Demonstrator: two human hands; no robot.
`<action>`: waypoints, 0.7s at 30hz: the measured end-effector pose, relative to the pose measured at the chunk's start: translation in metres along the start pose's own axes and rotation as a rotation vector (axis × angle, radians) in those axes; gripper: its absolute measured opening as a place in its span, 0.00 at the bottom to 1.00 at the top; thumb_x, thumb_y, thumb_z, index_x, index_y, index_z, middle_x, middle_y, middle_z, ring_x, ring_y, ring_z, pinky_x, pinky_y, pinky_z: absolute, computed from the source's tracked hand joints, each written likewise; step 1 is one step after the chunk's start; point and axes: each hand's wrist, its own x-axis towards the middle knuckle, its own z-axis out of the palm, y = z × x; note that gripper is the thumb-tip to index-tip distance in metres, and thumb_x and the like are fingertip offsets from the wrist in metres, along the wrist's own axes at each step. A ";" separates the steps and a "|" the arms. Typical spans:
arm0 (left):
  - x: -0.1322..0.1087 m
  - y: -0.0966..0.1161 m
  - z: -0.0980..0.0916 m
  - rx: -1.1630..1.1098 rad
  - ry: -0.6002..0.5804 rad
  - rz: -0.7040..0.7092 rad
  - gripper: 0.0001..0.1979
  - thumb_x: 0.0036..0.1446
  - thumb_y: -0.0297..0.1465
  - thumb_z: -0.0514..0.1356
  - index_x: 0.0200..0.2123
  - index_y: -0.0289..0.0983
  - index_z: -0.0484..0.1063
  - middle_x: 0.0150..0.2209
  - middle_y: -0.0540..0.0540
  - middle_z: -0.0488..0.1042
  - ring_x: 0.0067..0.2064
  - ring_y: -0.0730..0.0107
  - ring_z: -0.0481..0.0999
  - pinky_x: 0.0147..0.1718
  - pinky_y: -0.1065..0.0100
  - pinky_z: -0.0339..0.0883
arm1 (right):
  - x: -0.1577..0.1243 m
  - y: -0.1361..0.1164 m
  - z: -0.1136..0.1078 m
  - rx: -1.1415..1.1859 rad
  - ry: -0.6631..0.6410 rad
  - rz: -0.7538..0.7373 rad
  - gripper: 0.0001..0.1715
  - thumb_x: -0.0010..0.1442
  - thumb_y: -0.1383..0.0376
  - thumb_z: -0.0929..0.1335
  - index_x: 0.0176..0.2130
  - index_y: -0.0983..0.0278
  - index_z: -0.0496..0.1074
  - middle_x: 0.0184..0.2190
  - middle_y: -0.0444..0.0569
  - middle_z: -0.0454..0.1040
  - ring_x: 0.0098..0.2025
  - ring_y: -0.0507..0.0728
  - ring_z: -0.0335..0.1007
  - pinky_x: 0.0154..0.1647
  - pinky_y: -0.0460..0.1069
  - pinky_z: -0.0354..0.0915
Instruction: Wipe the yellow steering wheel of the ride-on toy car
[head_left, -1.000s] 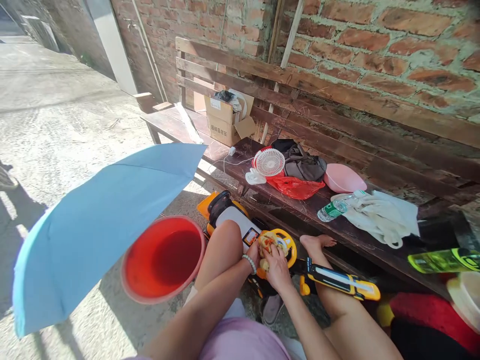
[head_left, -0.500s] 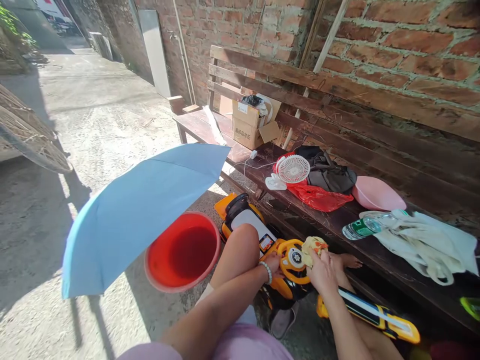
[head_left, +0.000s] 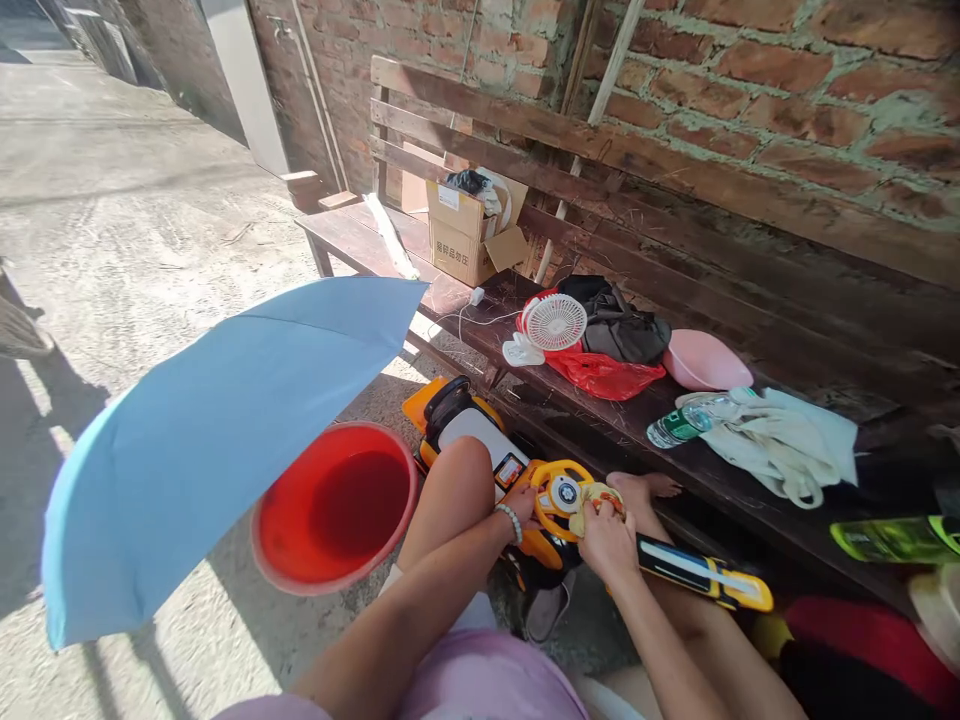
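Note:
A yellow toy steering wheel [head_left: 564,472] with a white hub sits on a yellow, black and white ride-on toy car [head_left: 474,436] between my legs. My left hand [head_left: 523,508], a beaded bracelet at its wrist, is closed at the wheel's left rim; its fingertips are partly hidden. In my right hand [head_left: 609,540] is a bunched, pale yellow cloth [head_left: 577,522] with orange patches, pressed against the right side of the wheel. A long black, white and yellow part [head_left: 701,572] of the toy extends to the right beneath my right forearm.
Left of my knee, a red basin [head_left: 337,505] holds dark liquid beneath a blue umbrella [head_left: 225,420]. Along the brick wall, a wooden bench [head_left: 495,335] bears a cardboard box [head_left: 455,235], a white fan [head_left: 555,321], a pink basin [head_left: 705,360] and a water bottle [head_left: 686,422].
My right hand has brought the cloth lower and against the wheel's right side. My left hand remains at the left rim. The view has turned right, showing more of a green bottle.

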 end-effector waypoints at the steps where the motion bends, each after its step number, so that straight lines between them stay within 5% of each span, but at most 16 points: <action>1: 0.000 0.000 0.000 -0.001 0.030 -0.015 0.25 0.66 0.49 0.62 0.58 0.40 0.69 0.43 0.41 0.83 0.43 0.53 0.86 0.50 0.50 0.78 | -0.008 -0.004 -0.002 0.016 -0.001 -0.037 0.25 0.63 0.68 0.67 0.58 0.69 0.76 0.51 0.66 0.76 0.52 0.69 0.75 0.67 0.65 0.55; 3: 0.000 0.001 0.002 -0.003 0.068 -0.033 0.21 0.68 0.46 0.61 0.57 0.40 0.70 0.42 0.43 0.83 0.41 0.57 0.85 0.46 0.56 0.79 | -0.026 -0.017 -0.002 0.074 -0.007 -0.097 0.26 0.61 0.70 0.68 0.59 0.69 0.76 0.52 0.64 0.75 0.53 0.68 0.74 0.70 0.65 0.50; 9: 0.001 0.003 0.006 -0.173 0.150 0.021 0.14 0.65 0.40 0.65 0.49 0.38 0.74 0.35 0.47 0.81 0.35 0.66 0.82 0.39 0.67 0.77 | -0.053 -0.052 0.016 0.396 0.042 -0.172 0.32 0.60 0.70 0.69 0.63 0.61 0.75 0.55 0.58 0.72 0.55 0.65 0.72 0.59 0.56 0.66; 15: -0.009 0.007 0.003 -0.182 0.073 -0.121 0.15 0.71 0.36 0.53 0.53 0.37 0.73 0.37 0.44 0.82 0.39 0.61 0.84 0.42 0.62 0.77 | 0.009 -0.021 -0.008 0.602 0.263 -0.013 0.38 0.60 0.69 0.67 0.69 0.62 0.70 0.62 0.59 0.66 0.63 0.65 0.68 0.65 0.55 0.66; 21: -0.015 0.016 -0.004 -0.263 0.031 -0.176 0.27 0.72 0.48 0.45 0.58 0.39 0.73 0.44 0.40 0.82 0.46 0.52 0.84 0.47 0.55 0.77 | 0.063 -0.033 -0.024 0.444 0.016 -0.010 0.40 0.58 0.70 0.70 0.68 0.57 0.73 0.72 0.56 0.62 0.73 0.72 0.54 0.72 0.61 0.54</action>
